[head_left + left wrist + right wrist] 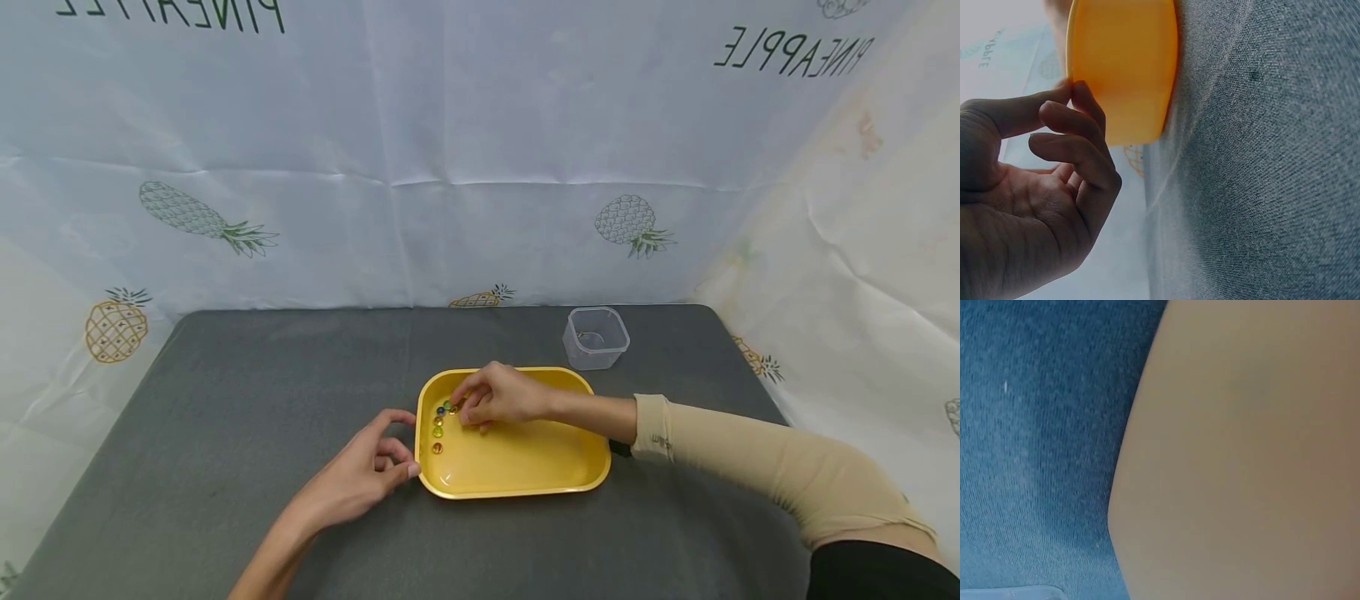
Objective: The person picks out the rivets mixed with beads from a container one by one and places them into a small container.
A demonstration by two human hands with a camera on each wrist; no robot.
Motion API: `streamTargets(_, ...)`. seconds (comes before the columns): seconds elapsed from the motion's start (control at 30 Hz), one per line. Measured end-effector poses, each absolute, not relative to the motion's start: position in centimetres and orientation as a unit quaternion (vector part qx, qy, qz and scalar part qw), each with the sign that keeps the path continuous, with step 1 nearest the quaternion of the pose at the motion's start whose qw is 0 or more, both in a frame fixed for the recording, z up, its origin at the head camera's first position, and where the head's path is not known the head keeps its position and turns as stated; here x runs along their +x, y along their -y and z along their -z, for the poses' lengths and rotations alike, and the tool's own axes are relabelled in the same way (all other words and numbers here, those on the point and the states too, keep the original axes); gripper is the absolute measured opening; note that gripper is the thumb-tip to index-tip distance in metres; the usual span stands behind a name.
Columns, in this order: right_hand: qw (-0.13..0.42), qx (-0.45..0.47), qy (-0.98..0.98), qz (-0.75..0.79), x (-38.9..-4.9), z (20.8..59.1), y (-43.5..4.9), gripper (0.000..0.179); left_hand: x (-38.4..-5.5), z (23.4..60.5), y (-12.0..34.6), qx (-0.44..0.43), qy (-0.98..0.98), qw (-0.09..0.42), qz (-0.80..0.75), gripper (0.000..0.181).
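A yellow tray (517, 467) lies on the table, with several small glass marbles (438, 432) in blue, green and amber lined up near its left end. My right hand (502, 398) reaches in from the right, its thumb and index fingertips closing around an amber marble (453, 410) at the far end of the row. At the tray's left end is my left hand (367, 467), index finger and thumb spread along the rim, other fingers loosely bent. The left wrist view shows the left hand (1060, 150) with its fingertips against the tray's rim (1070, 50).
A clear plastic container (596, 342) stands behind the tray at the right, a small amber bit inside. Grey cloth (262, 400) covers the table, and a pineapple-print curtain (480, 225) hangs behind. A blurred tan surface (1241, 456) fills most of the right wrist view.
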State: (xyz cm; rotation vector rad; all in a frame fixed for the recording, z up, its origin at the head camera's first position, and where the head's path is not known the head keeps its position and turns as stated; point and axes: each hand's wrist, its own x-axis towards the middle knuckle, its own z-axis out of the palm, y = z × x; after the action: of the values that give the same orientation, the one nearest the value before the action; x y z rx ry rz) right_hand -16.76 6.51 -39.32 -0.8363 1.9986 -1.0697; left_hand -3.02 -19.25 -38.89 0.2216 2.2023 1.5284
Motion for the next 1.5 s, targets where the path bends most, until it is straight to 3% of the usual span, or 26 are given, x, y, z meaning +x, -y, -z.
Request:
streamTargets(0.97,0.289,-0.323,-0.793,0.429,-15.9,41.8,-5.8,0.024,-3.1,39.2,19.2,0.086,-0.799,0.216,-0.554,0.062)
streamTargets(1.5,0.289,-0.323,-0.790,0.433,-15.7,42.1,-5.5,0.021,-2.9,39.2,19.2,0.084,-0.798,0.220,-0.554,0.062)
